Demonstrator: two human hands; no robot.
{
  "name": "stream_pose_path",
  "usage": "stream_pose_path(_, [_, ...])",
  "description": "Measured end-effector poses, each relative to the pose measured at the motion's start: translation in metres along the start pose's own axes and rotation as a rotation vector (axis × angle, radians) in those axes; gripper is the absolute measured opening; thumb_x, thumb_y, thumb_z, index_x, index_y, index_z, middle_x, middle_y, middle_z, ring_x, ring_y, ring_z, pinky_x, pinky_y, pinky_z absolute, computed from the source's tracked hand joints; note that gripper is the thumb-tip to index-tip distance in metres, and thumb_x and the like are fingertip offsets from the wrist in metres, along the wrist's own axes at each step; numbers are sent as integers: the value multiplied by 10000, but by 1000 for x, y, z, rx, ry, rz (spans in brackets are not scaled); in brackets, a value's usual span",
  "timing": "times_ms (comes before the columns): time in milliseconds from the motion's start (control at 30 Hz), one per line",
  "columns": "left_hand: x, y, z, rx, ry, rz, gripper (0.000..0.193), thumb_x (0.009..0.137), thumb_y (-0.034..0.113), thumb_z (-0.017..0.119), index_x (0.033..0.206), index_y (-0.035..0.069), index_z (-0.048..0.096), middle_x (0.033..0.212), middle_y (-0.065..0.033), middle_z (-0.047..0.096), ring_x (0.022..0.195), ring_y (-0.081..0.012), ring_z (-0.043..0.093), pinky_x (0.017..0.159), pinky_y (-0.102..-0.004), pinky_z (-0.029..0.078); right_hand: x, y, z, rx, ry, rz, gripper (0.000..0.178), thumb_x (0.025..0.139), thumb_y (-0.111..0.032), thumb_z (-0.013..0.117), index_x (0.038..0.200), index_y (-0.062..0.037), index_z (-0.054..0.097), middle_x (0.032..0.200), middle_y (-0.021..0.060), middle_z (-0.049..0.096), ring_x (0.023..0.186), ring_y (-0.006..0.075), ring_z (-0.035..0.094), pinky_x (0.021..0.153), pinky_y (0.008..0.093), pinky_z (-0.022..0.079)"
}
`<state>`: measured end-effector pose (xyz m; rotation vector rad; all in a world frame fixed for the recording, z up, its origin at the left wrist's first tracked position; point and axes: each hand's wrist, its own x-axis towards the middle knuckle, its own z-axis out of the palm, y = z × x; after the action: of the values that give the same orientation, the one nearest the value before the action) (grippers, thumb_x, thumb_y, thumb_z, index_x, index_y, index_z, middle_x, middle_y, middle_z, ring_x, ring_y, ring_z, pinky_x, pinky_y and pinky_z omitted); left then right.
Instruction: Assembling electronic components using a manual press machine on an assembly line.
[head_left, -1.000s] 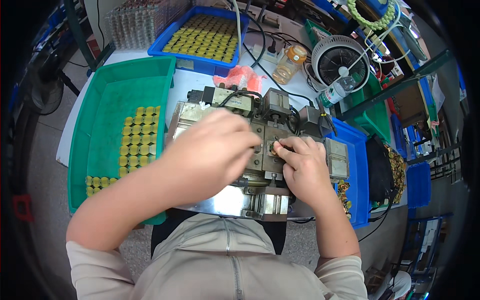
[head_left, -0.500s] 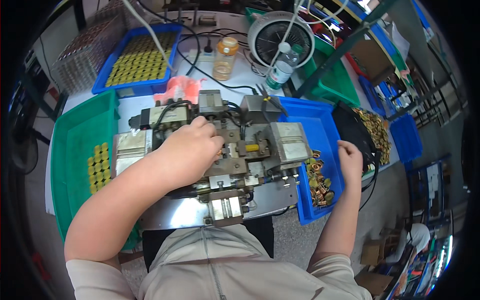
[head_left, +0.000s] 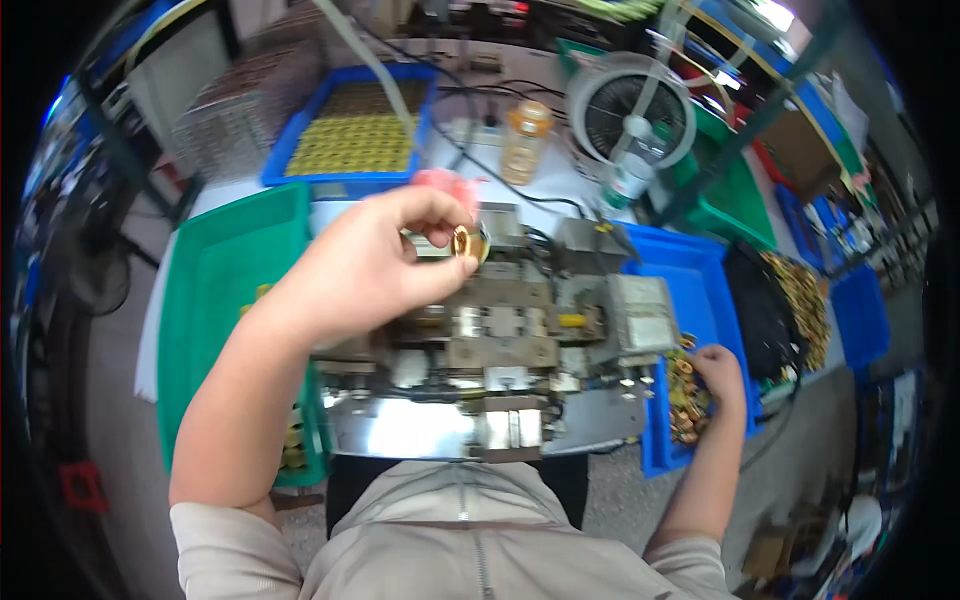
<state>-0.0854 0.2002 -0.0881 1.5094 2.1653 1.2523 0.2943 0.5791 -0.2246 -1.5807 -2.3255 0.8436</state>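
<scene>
Above the far left part of the metal fixture (head_left: 505, 352), the left hand (head_left: 365, 262) pinched a brass fitting (head_left: 463, 243) between thumb and fingers, clear of the metal below. Off to the right, the right hand (head_left: 722, 375) reached into the blue bin (head_left: 695, 278), its fingers at the loose pieces (head_left: 686, 405); whether they had gripped one could not be told.

As far as could be judged, the work was partway along: yellow-topped pieces (head_left: 292, 450) lay in the green tray (head_left: 225, 260) on the left, apparently finished, and the far blue tray (head_left: 330, 184) carried close rows of similar ones. The jumbled pieces on the right seemed left to handle, and the pinched fitting had not yet been set down.

The left forearm covered much of the green tray's contents, so its rows could not be counted. Blur softened the fixture, and whether anything sat in its centre was unclear. A pink cloth (head_left: 450, 187) lay partly hidden behind the left hand.
</scene>
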Motion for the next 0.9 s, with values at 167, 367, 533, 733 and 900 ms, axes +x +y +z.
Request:
stream_pose_path(167, [-49,-66,-78,-170,264,-407,274,802,92,700,1058,-4,681,900,-72,686,763,-180,619,735,-291,519,-8,13,-15,232,132,-9,355,828,-241,767,1042,30,685,877,69,678,714,136,571,675,253,487])
stream_pose_path(367, [-117,-171,-122,218,331,-712,305,778,77,712,1066,-22,690,826,-45,668,698,-143,592,684,-267,500,0,13,-28,656,191,79,417,929,-249,707,1250,7,633,1015,44,692,776,88,582,620,202,434])
stream_pose_path(533, [-140,-232,-130,290,211,-800,301,773,70,718,1063,-8,702,826,-27,670,701,-126,586,679,-250,494,-10,-10,-30,1149,81,-59,390,988,-217,649,1314,-15,582,1059,64,691,794,87,599,575,164,434])
stream_pose_path(733, [-145,-251,-139,190,83,-789,313,798,174,758,1067,14,741,931,-41,735,788,-167,659,778,-284,535,-29,-24,-45,1346,57,-75,387,1041,-225,573,1388,-56,538,1035,71,661,756,64,576,525,153,428])
stream_pose_path(900, [-142,-235,-145,145,86,-884,284,832,185,763,1087,60,754,941,-11,728,804,-129,647,806,-265,531,-31,-11,-57,1350,-53,-207,391,1051,-248,558,1384,-45,536,980,65,640,747,52,555,504,165,414])
